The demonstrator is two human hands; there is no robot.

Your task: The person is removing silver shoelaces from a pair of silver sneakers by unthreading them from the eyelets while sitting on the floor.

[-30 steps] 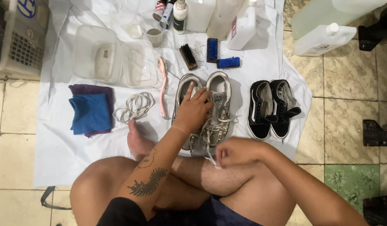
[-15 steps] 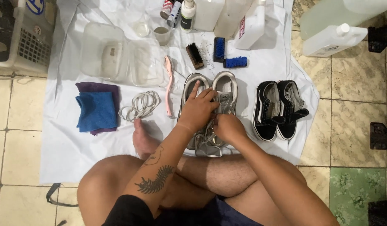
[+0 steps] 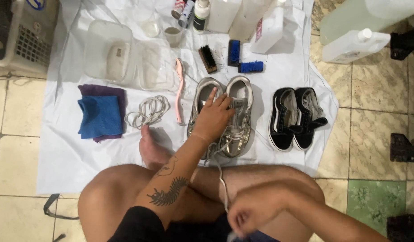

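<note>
R hand (image 3: 254,215) pulled lace (image 3: 221,179) back; L hand (image 3: 213,117) pins sneaker (image 3: 237,130).

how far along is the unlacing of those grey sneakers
Done: one loose lace coil already lies on the sheet. In hand: left hand pins the grey sneakers while right hand draws a lace out. Left: black shoes sit untouched, brushes unused.

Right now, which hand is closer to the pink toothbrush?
Left. The left hand rests on the silver sneakers, just right of the pink toothbrush. The right hand is far below it, near the lap, pulling a white shoelace.
</note>
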